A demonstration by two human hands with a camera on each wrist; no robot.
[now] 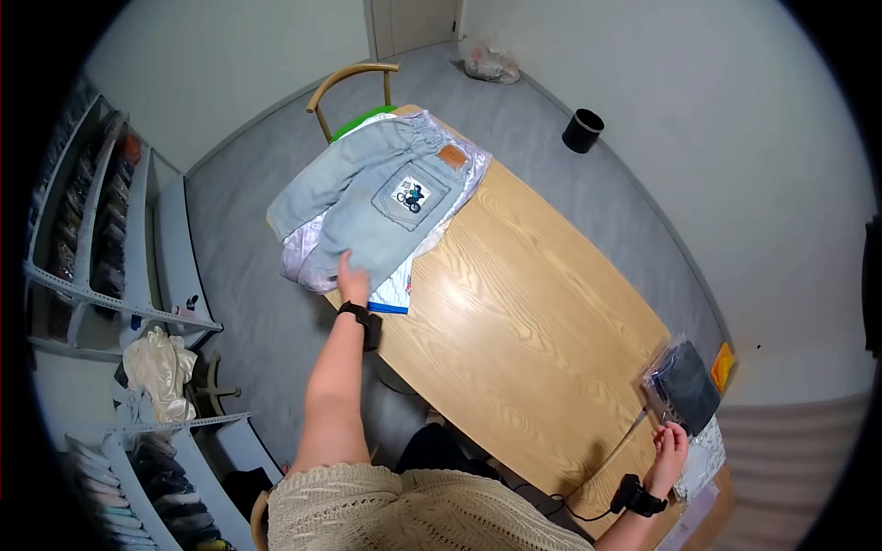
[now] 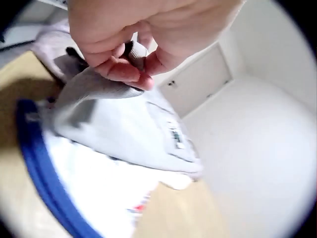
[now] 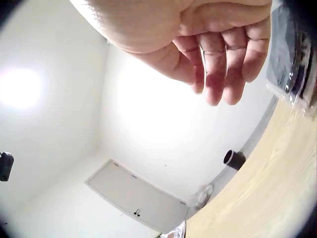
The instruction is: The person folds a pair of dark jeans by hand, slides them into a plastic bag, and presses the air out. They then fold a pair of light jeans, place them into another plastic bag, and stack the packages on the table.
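Left hand [image 1: 352,281] foremost, I am pinching the leg edge [image 2: 119,89] of pale-blue denim trousers [image 1: 367,197] spread over shiny lilac cloth [image 1: 303,263] on the light wooden counter [image 1: 551,312], ideally catching denim alone, while my relaxed right hand [image 1: 671,452] is holding nothing.

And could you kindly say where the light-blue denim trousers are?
In the head view, the trousers lie at the far left of the wooden table, over other garments beside the green-seated wooden chair; the left hand pinches one leg.
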